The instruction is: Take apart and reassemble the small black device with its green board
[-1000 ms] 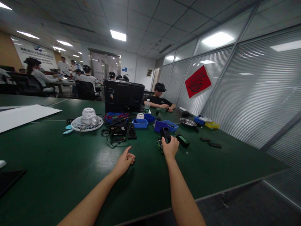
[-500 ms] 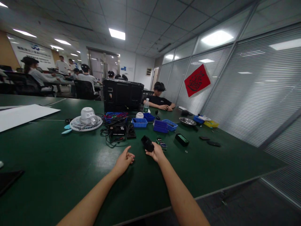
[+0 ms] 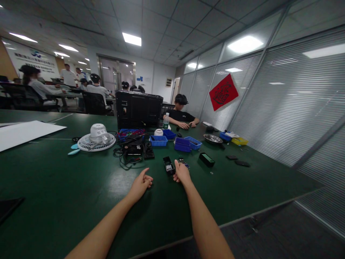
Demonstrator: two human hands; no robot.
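Observation:
My right hand [image 3: 182, 172] grips a small black case [image 3: 168, 166] by its right side, thumb raised, above the green tabletop. The case's inside faces me and shows pale and grey parts too small to name. To the left, my left hand [image 3: 141, 182] hangs low over the table with thumb out and fingers loosely bent, holding nothing. Partly behind my right hand lies a green circuit board [image 3: 185, 164]. A black box with a green top [image 3: 206, 159] rests farther right.
Cables and a black power unit [image 3: 133, 148] lie ahead of my left hand. A white fan [image 3: 97, 138] is at left, blue bins [image 3: 182, 144] ahead, a metal pan [image 3: 212, 139] at right. Behind a large black panel [image 3: 138, 109], a person [image 3: 181, 113] sits across the table.
My right hand has turned the black case, so its inside now shows instead of its dark outer side. My left hand has barely moved. The view has shifted slightly.

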